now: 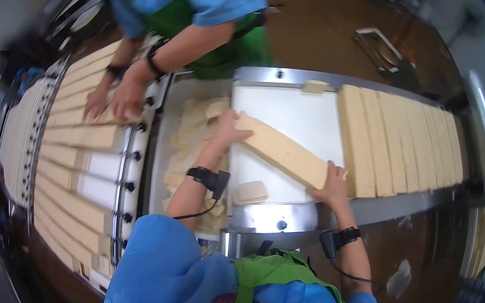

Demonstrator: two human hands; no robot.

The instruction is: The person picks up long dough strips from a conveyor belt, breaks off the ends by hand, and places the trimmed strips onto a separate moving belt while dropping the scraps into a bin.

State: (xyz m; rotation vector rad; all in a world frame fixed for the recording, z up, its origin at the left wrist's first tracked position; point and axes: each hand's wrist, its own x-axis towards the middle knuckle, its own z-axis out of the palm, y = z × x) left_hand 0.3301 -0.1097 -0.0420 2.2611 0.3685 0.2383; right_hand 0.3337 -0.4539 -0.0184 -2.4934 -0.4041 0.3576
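A long pale-yellow block [285, 153], smooth and bar-shaped, lies slantwise over the white surface [262, 101] of a metal-edged conveyor. My left hand [232, 128] grips its far left end, thumb on top. Around its near right end my right hand [333, 185] is closed. Just to the right, similar blocks [394, 143] stand packed side by side in a row. A small flat piece [252, 192] rests near the front edge, below the held block, and another small piece [315, 87] sits by the back edge.
Left of the white surface, a trough holds broken pale scraps [191, 134]. Beyond it, long blocks [85, 135] lie in lanes on another conveyor with a metal rail [120, 196]. A co-worker's hands [128, 97] touch blocks there. A metal rim [282, 218] borders my side.
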